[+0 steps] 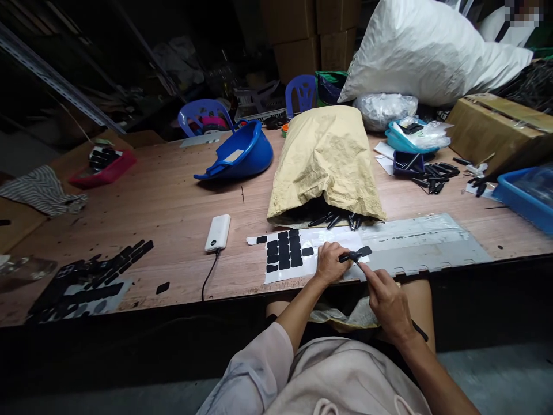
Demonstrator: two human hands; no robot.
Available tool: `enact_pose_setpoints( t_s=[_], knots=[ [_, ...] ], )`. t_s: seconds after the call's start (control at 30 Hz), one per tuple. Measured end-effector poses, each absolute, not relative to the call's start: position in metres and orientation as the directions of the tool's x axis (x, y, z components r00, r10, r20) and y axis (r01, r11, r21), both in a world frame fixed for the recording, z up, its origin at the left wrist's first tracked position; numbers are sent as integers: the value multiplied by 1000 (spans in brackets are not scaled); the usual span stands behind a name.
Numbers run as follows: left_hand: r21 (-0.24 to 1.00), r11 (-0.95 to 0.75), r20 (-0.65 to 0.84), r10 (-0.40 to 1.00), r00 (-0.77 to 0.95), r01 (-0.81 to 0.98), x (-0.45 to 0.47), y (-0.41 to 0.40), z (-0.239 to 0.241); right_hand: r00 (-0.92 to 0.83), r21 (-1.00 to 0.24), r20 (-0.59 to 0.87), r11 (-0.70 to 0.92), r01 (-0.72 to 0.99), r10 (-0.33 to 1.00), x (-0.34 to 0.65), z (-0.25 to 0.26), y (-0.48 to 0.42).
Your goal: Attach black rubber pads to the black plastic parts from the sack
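Our L hand pinches a slim blk part; can't tell R hand's grip; tbl edge just nearside, tan sack beyond.

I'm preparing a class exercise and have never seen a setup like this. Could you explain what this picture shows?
There is no machine here: a person works with two bare hands, seen through a camera worn on the head, looking forward and down. On the wooden table lies a white sheet bearing rows of black rounded pieces. Behind it, a yellowish sack lies with its mouth towards the person, black parts showing there. A blue basin lies further back. The left hand holds a small dark object; the right hand is close against it, but its exact grip is too small to tell.
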State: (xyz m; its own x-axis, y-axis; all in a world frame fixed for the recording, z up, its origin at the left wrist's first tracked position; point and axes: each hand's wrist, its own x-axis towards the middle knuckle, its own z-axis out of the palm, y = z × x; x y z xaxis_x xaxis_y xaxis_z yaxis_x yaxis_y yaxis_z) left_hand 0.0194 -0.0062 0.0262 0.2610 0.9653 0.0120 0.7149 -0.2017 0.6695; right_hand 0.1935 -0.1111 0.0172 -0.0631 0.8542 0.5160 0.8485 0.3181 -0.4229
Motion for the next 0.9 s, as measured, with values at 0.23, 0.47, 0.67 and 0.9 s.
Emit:
enact_pose_setpoints(
  t_s=[0.23, 0.47, 0.67, 0.9],
  knots=[
    [683, -215, 24, 962, 273, 698, 19, -6, 25, 117, -456, 531, 166, 874, 839, 217, 31, -86],
    [718, -233, 11, 946, 325, 656, 13, -5, 26, 338, -260, 441, -241, 935, 832, 286, 26, -31],
    [705, -247, 18, 943, 331, 665, 11, -3, 24, 388, -176, 385, -346, 922, 837, 292, 16, -2],
    [696, -429, 261, 898, 353, 576, 7, -31, 19, 374, -133, 407, -351, 927, 833, 279, 20, 1]
  ],
)
